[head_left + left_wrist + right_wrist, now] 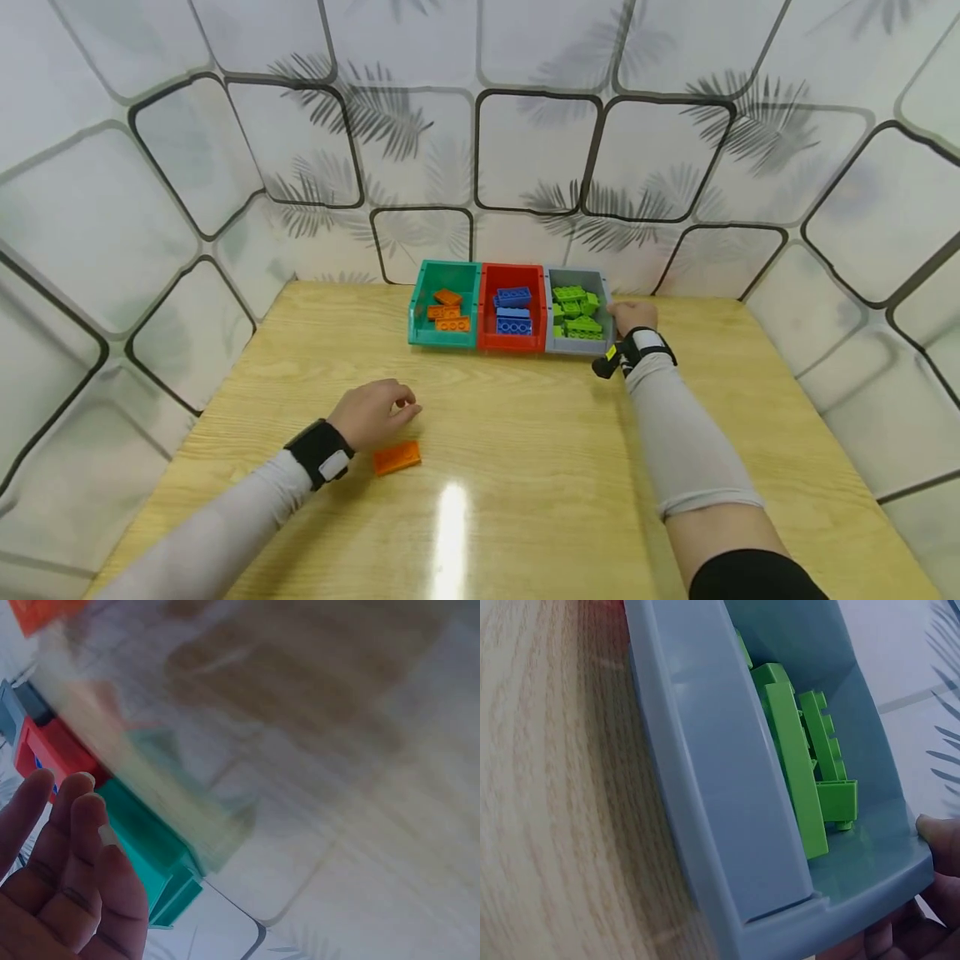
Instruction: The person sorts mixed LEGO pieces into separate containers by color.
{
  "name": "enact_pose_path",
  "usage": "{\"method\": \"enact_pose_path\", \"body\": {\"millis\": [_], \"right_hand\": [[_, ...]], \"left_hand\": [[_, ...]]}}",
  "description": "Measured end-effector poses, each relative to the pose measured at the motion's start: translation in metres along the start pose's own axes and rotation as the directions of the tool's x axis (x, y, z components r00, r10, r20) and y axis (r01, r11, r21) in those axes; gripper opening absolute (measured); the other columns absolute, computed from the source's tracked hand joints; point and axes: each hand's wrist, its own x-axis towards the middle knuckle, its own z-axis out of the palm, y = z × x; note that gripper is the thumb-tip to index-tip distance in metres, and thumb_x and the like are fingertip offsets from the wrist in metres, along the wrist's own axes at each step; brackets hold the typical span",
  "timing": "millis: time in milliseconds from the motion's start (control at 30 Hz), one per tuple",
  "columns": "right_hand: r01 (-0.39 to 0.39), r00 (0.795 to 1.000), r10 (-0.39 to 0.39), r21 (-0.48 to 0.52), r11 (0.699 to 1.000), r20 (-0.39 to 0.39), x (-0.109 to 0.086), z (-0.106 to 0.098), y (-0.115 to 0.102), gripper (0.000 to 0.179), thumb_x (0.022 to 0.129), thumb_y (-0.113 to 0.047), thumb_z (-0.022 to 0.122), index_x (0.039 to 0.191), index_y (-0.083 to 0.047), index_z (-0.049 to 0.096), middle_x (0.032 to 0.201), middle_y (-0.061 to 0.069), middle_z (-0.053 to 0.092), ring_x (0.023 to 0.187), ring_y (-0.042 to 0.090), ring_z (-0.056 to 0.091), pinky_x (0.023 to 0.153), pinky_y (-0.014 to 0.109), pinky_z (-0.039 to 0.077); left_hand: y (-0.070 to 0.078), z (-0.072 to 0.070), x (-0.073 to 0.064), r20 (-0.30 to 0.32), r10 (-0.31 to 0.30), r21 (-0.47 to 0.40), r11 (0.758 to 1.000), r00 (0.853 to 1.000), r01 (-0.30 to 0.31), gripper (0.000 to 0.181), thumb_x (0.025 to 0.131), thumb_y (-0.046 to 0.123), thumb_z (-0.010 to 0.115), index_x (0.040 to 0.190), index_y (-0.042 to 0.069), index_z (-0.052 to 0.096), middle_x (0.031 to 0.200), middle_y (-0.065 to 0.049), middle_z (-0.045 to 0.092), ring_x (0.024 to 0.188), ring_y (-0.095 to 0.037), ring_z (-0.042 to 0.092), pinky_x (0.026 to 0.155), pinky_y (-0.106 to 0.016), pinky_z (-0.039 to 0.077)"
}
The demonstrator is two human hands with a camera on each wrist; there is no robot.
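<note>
My right hand (633,317) grips the right side wall of a grey bin (581,347), thumb at the rim and fingers outside. In the right wrist view, green toy bricks (795,765) lie in that bin. My left hand (375,414) is over the table with its fingers loosely bent and nothing in them. Beside it, closer to the table's front, lies an orange brick (397,457). The left wrist view shows the fingers (90,847) parted from the teal bin (142,832) beyond.
Left of the grey bin stand a red bin (512,342) with blue bricks (513,321) and a teal bin (442,337) with orange bricks (447,312). All three stand side by side on the wooden table (525,467), near the patterned back wall (532,150).
</note>
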Motion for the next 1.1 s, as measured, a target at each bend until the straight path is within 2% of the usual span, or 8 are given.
{"method": "enact_pose_path", "body": {"millis": [100, 200, 333, 467, 600, 833, 967, 1100], "right_hand": [[0.004, 1.0, -0.003, -0.024, 1.0, 0.005, -0.001, 0.0, -0.001, 0.04, 0.1, -0.02, 0.064, 0.132, 0.002, 0.069, 0.117, 0.023, 0.071, 0.052, 0.006, 0.058, 0.05, 0.02, 0.05], [0.001, 1.0, -0.001, -0.035, 0.999, 0.007, -0.002, 0.001, -0.003, 0.04, 0.101, -0.02, 0.063, 0.134, 0.002, 0.068, 0.124, 0.025, 0.068, 0.054, 0.006, 0.058, 0.05, 0.019, 0.049], [0.007, 1.0, -0.007, -0.028, 1.0, 0.002, -0.003, 0.0, -0.004, 0.041, 0.101, -0.021, 0.063, 0.135, 0.001, 0.067, 0.125, 0.025, 0.068, 0.056, 0.007, 0.059, 0.05, 0.019, 0.049], [0.008, 1.0, -0.008, 0.001, 1.0, -0.007, -0.005, 0.0, -0.002, 0.04, 0.1, -0.021, 0.064, 0.134, 0.001, 0.068, 0.126, 0.025, 0.067, 0.054, 0.005, 0.058, 0.05, 0.019, 0.05], [-0.005, 1.0, 0.005, 0.034, 0.999, -0.006, -0.006, 0.003, -0.001, 0.04, 0.101, -0.021, 0.064, 0.134, 0.0, 0.068, 0.128, 0.024, 0.067, 0.058, 0.005, 0.058, 0.051, 0.018, 0.05], [-0.012, 1.0, 0.013, 0.052, 0.999, -0.004, 0.001, 0.0, 0.005, 0.04, 0.101, -0.021, 0.064, 0.134, 0.0, 0.068, 0.13, 0.025, 0.066, 0.061, 0.007, 0.06, 0.052, 0.02, 0.051], [-0.007, 1.0, 0.008, 0.059, 0.998, -0.022, 0.005, 0.001, 0.008, 0.038, 0.099, -0.02, 0.066, 0.132, -0.001, 0.07, 0.128, 0.026, 0.067, 0.055, 0.005, 0.058, 0.049, 0.019, 0.051], [0.012, 0.999, -0.01, 0.076, 0.997, -0.031, 0.003, 0.004, 0.007, 0.036, 0.098, -0.018, 0.066, 0.13, -0.001, 0.072, 0.127, 0.026, 0.068, 0.059, 0.006, 0.059, 0.049, 0.019, 0.051]], "left_hand": [[0.003, 0.002, -0.012, 0.009, -0.022, 0.0, 1.0, 1.0, 0.022, 0.031, 0.099, 0.038, 0.071, 0.108, 0.01, 0.077, 0.096, -0.003, 0.072, 0.08, -0.017, 0.066, 0.065, -0.034, 0.056], [0.008, 0.005, -0.021, 0.035, -0.025, 0.014, 1.0, 0.999, 0.025, 0.048, 0.095, 0.053, 0.071, 0.116, 0.01, 0.076, 0.102, -0.005, 0.071, 0.082, -0.018, 0.068, 0.062, -0.035, 0.056], [0.013, 0.013, -0.027, 0.083, -0.008, 0.053, 0.999, 0.997, 0.003, 0.057, 0.084, 0.064, 0.077, 0.113, 0.016, 0.076, 0.095, 0.002, 0.065, 0.073, -0.012, 0.059, 0.053, -0.029, 0.047], [0.016, 0.018, -0.029, 0.097, 0.006, 0.069, 0.998, 0.995, -0.013, 0.046, 0.077, 0.054, 0.088, 0.102, 0.018, 0.076, 0.085, 0.007, 0.056, 0.066, -0.007, 0.046, 0.049, -0.025, 0.037], [0.016, 0.018, -0.028, 0.088, 0.03, 0.046, 0.998, 0.996, -0.034, 0.032, 0.078, 0.037, 0.091, 0.096, 0.014, 0.077, 0.085, 0.005, 0.061, 0.068, -0.006, 0.05, 0.053, -0.025, 0.043], [0.019, 0.007, -0.001, -0.014, 0.162, -0.012, 0.987, 0.987, -0.162, 0.015, 0.093, 0.013, 0.079, 0.101, 0.0, 0.078, 0.087, -0.004, 0.06, 0.069, -0.01, 0.055, 0.059, -0.023, 0.049], [0.021, -0.002, 0.024, -0.046, 0.179, -0.069, 0.981, 0.983, -0.182, 0.016, 0.101, 0.005, 0.066, 0.111, -0.005, 0.073, 0.096, -0.009, 0.061, 0.081, -0.018, 0.061, 0.071, -0.03, 0.055], [0.022, -0.01, 0.048, -0.044, 0.146, -0.105, 0.983, 0.988, -0.15, 0.022, 0.108, 0.006, 0.053, 0.119, -0.005, 0.069, 0.107, -0.015, 0.068, 0.099, -0.03, 0.067, 0.086, -0.042, 0.057]]}}
